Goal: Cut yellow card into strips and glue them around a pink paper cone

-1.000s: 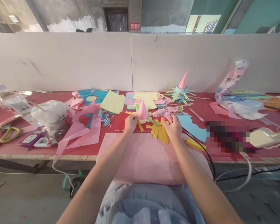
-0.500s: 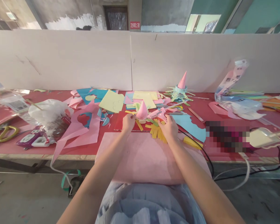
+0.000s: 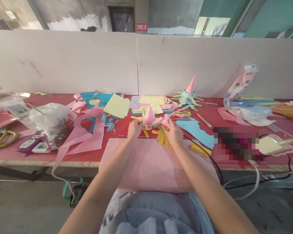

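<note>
A pink paper cone (image 3: 149,116) stands upright between my hands, with yellow and green paper strips around its base. My left hand (image 3: 135,128) is closed in a pinch at the left of the base; what lies between its fingertips is too small to make out. On the other side, my right hand (image 3: 173,131) grips a pink tool (image 3: 165,120) with a thin grey tip pointing left at the base. Its exact kind is unclear. Below it lies a yellow fringed paper piece (image 3: 162,137), partly hidden by the right hand.
A finished-looking cone with light-blue fringe (image 3: 189,92) stands behind. Cut paper sheets (image 3: 117,105), a pink offcut (image 3: 88,136) and yellow-handled scissors (image 3: 6,139) lie leftward. Rightward are blue paper (image 3: 197,131), a black cable (image 3: 213,161) and a white charger (image 3: 271,144).
My right hand has shifted slightly left with the pink tool, bringing its grey tip closer to the cone's base. My left hand stays nearly still.
</note>
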Motion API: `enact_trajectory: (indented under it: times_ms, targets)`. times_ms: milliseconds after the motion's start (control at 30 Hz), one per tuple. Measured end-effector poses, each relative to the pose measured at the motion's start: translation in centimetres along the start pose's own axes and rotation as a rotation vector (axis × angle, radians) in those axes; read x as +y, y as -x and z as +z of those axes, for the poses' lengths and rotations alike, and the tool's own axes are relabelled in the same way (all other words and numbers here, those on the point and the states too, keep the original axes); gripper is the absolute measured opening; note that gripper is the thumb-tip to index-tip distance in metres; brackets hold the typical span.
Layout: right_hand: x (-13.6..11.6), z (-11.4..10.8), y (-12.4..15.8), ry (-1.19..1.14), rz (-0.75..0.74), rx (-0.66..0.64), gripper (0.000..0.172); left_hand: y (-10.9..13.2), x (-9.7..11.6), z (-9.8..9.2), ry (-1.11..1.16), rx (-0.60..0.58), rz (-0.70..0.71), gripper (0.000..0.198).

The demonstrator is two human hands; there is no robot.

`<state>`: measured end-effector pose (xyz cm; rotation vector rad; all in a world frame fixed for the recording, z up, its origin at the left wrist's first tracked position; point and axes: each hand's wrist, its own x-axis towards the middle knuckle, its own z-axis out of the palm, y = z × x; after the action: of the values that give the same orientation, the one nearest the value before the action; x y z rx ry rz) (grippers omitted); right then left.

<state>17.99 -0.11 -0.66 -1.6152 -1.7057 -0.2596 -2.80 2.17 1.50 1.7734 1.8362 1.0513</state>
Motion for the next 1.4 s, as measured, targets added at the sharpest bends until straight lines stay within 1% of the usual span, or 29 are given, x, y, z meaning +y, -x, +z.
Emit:
enact_trajectory:
  times_ms: [567,800,1133,1400]
  targets:
    - [0.53,0.42,-0.01,0.013,0.004,-0.016,0.030,0.08,0.23,-0.04,-0.023,-0.005,0.006,0.026]
    - [0.26,0.01,-0.01,0.004,-0.001,-0.019,0.031,0.15,0.20,-0.06,-0.010,-0.014,-0.012,0.025]
    - [0.17,-0.30,-0.05,0.036,-0.030,0.025,0.032,0.22,0.54,-0.30,0.009,-0.020,-0.010,0.027]
    - [0.12,-0.50,-0.07,0.016,-0.063,0.012,0.031,0.16,0.41,-0.17,0.012,-0.012,-0.006,0.027]
